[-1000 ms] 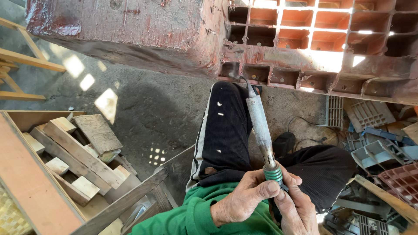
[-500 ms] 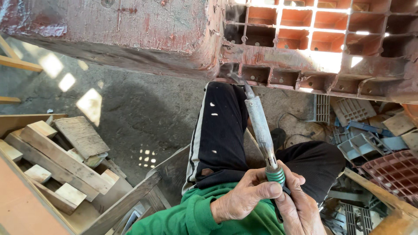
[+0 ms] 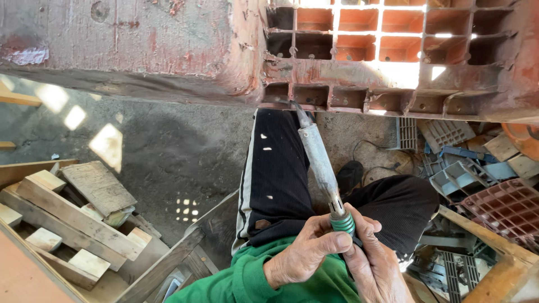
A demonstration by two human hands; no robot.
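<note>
Both hands are wrapped together round the green handle of a soldering iron [image 3: 320,163]: the left hand [image 3: 300,255] grips it from the near side with the thumb laid across, the right hand [image 3: 376,264] closes over it just beside, fingers touching. The iron's long grey barrel slants up and away over the person's black trousers [image 3: 275,174], and its tip meets the lower edge of a worn red plastic crate [image 3: 393,62], at the grid of square cells. A green sleeve [image 3: 241,280] covers the left forearm. To the left on the dirt floor [image 3: 168,146] lies a heap of wooden blocks [image 3: 73,219]; to the right, broken grey and red plastic pieces [image 3: 477,179] are piled.
</note>
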